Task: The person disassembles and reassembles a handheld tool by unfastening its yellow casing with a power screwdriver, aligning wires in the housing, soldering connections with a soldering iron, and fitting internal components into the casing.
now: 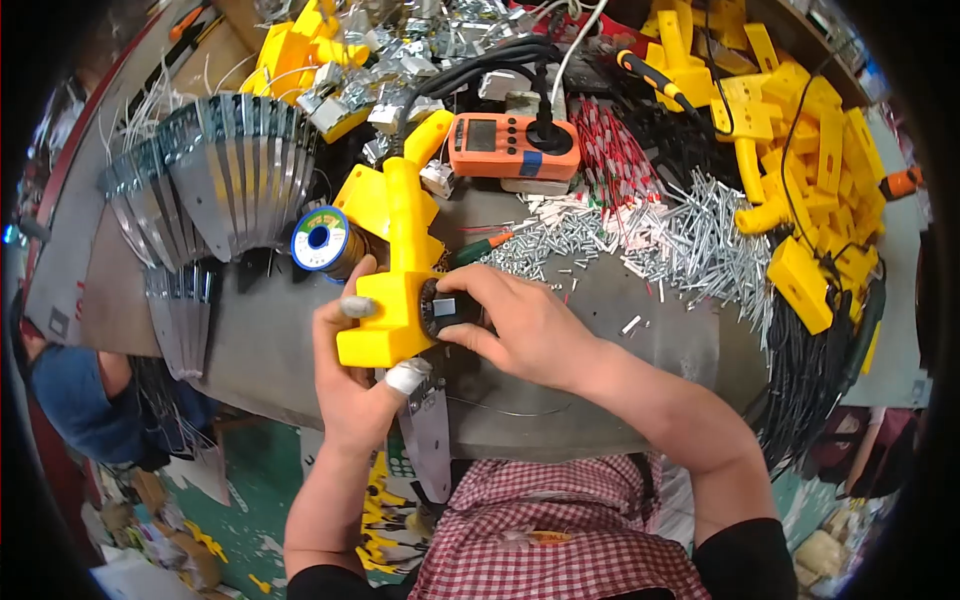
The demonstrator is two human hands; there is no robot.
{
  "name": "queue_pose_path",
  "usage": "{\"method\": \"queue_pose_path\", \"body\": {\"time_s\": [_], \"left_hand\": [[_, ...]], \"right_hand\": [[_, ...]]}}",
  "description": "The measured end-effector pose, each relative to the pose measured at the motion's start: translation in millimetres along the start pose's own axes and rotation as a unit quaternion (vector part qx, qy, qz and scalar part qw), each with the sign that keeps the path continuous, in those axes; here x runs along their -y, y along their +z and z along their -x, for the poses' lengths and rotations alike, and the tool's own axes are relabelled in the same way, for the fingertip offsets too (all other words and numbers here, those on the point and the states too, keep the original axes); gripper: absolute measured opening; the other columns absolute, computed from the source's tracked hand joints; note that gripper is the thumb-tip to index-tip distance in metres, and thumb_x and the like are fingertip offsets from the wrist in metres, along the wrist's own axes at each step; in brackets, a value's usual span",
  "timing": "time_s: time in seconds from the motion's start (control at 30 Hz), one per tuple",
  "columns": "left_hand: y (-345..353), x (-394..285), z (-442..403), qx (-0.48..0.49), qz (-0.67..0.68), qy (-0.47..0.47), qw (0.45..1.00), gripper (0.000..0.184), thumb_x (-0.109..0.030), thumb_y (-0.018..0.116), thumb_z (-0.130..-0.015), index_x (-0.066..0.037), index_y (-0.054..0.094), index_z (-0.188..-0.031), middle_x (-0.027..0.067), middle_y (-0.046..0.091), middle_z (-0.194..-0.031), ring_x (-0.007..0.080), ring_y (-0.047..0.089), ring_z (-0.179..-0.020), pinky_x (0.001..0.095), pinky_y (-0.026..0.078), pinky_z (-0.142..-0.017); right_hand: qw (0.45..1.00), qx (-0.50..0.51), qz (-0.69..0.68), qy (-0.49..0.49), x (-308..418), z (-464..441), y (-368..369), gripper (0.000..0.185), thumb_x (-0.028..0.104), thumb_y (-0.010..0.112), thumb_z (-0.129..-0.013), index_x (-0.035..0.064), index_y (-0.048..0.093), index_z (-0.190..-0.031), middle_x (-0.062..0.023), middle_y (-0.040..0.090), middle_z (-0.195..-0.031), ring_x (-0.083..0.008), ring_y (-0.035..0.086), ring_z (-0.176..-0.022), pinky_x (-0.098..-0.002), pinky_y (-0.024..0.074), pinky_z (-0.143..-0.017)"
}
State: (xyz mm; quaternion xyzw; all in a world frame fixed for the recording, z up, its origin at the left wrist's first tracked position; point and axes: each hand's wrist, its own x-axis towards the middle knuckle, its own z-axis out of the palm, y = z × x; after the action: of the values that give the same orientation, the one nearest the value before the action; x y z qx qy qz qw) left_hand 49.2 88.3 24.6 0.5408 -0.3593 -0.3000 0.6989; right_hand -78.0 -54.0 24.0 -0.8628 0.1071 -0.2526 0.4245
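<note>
My left hand (350, 375) is wrapped round a yellow plastic housing (385, 318) with a long upright handle. White wrappings cover its thumb and one fingertip. My right hand (510, 325) pinches a round black knob (447, 308) against the housing's right side. Below the housing, a grey metal blade (428, 440) points down past the table edge. A blue-rimmed solder spool (322, 240) stands just left of the housing. Behind my right fingers lies a green-handled screwdriver (482, 248).
An orange meter (513, 146) lies at the back centre. Metal blades (235, 180) fan out at left. Screws (700, 240), red wires (612, 150), yellow housings (815, 150) and black cables (815, 370) pile up at right. Another person's sleeve (80, 400) shows at far left.
</note>
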Motion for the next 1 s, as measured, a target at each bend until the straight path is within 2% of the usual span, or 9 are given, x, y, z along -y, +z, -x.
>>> {"method": "queue_pose_path", "body": {"time_s": [0.33, 0.4, 0.47, 0.6, 0.7, 0.77, 0.9, 0.93, 1.0], "left_hand": [[-10.9, 7.4, -0.1, -0.074, -0.064, 0.017, 0.995, 0.042, 0.007, 0.060, -0.073, -0.010, 0.035, -0.103, 0.0213, 0.041, -0.137, 0.0225, 0.049, -0.115, 0.0320, 0.040, -0.097], [-17.3, 5.4, 0.2, -0.073, -0.181, 0.002, 0.981, 0.041, 0.006, 0.060, -0.073, -0.010, 0.038, -0.104, 0.0139, 0.049, -0.124, 0.0162, 0.051, -0.101, 0.0264, 0.042, -0.087], [-2.5, -3.0, -6.2, -0.102, -0.139, -0.008, 0.985, 0.039, -0.003, 0.065, -0.073, -0.009, 0.041, -0.102, 0.0025, 0.045, -0.097, 0.0123, 0.048, -0.090, 0.0242, 0.041, -0.080], [-28.7, 6.5, -11.0, -0.090, -0.185, 0.016, 0.979, 0.033, -0.009, 0.063, -0.078, -0.006, 0.045, -0.105, 0.0038, 0.048, -0.099, 0.0129, 0.050, -0.091, 0.0241, 0.041, -0.081], [-29.2, 6.4, -14.2, -0.109, -0.184, -0.002, 0.977, 0.033, -0.009, 0.063, -0.079, -0.006, 0.045, -0.106, 0.0041, 0.049, -0.101, 0.0126, 0.050, -0.091, 0.0249, 0.042, -0.083], [-32.5, 8.6, -18.3, -0.114, -0.193, -0.001, 0.975, 0.032, -0.010, 0.062, -0.081, -0.005, 0.045, -0.107, 0.0044, 0.050, -0.102, 0.0128, 0.052, -0.093, 0.0254, 0.043, -0.085], [-48.0, 11.3, -25.3, -0.060, -0.153, -0.007, 0.986, 0.033, -0.016, 0.063, -0.084, -0.007, 0.044, -0.108, 0.0058, 0.052, -0.102, 0.0141, 0.054, -0.094, 0.0268, 0.045, -0.084], [-48.9, 12.6, -26.0, -0.057, -0.150, -0.005, 0.987, 0.033, -0.016, 0.063, -0.084, -0.007, 0.044, -0.108, 0.0058, 0.052, -0.102, 0.0141, 0.054, -0.094, 0.0268, 0.045, -0.084], [-50.9, 12.3, -26.9, -0.051, -0.124, -0.015, 0.991, 0.034, -0.017, 0.065, -0.083, -0.007, 0.044, -0.108, 0.0067, 0.053, -0.102, 0.0147, 0.055, -0.094, 0.0271, 0.046, -0.083]], "right_hand": [[0.946, -0.021, 0.163, -0.279, -16.7, -20.1, 8.3, 0.018, 0.011, 0.057, -0.077, 0.0064, 0.052, -0.093, -0.0071, 0.048, -0.079, -0.0246, 0.054, -0.075, -0.0354, 0.0460, -0.065], [0.911, -0.009, 0.184, -0.369, -30.0, -30.3, 2.0, 0.016, 0.013, 0.056, -0.077, 0.0084, 0.051, -0.091, -0.0051, 0.048, -0.077, -0.0226, 0.054, -0.075, -0.0333, 0.0460, -0.065], [0.892, 0.024, 0.175, -0.415, -38.6, -41.6, -6.4, 0.018, 0.016, 0.059, -0.078, 0.0072, 0.052, -0.092, -0.0078, 0.053, -0.082, -0.0259, 0.057, -0.080, -0.0350, 0.0469, -0.067], [0.984, 0.173, 0.012, -0.034, -9.7, -45.5, -17.0, 0.044, 0.036, 0.069, -0.080, 0.0024, 0.051, -0.103, -0.0195, 0.064, -0.080, -0.0402, 0.063, -0.074, -0.0466, 0.0489, -0.063], [0.990, 0.104, 0.000, -0.091, -17.4, -39.9, 0.4, 0.029, 0.028, 0.063, -0.083, 0.0060, 0.053, -0.098, -0.0160, 0.064, -0.076, -0.0365, 0.064, -0.074, -0.0441, 0.0490, -0.064], [0.935, 0.039, 0.171, -0.310, -18.6, -41.6, 5.4, 0.016, 0.021, 0.056, -0.082, 0.0098, 0.054, -0.094, -0.0111, 0.062, -0.071, -0.0308, 0.064, -0.072, -0.0414, 0.0485, -0.066], [0.835, -0.022, 0.222, -0.503, -37.1, -65.5, 1.0, 0.014, 0.021, 0.056, -0.081, 0.0121, 0.057, -0.092, -0.0077, 0.062, -0.072, -0.0254, 0.064, -0.073, -0.0409, 0.0481, -0.065], [0.834, -0.022, 0.228, -0.502, -29.1, -65.8, -12.2, 0.014, 0.021, 0.056, -0.081, 0.0121, 0.057, -0.092, -0.0077, 0.062, -0.072, -0.0254, 0.064, -0.073, -0.0409, 0.0481, -0.065], [0.938, 0.239, 0.182, -0.174, -10.1, -73.4, -41.8, 0.022, 0.026, 0.061, -0.080, 0.0120, 0.062, -0.097, -0.0086, 0.066, -0.080, -0.0249, 0.066, -0.079, -0.0393, 0.0497, -0.066]]}}
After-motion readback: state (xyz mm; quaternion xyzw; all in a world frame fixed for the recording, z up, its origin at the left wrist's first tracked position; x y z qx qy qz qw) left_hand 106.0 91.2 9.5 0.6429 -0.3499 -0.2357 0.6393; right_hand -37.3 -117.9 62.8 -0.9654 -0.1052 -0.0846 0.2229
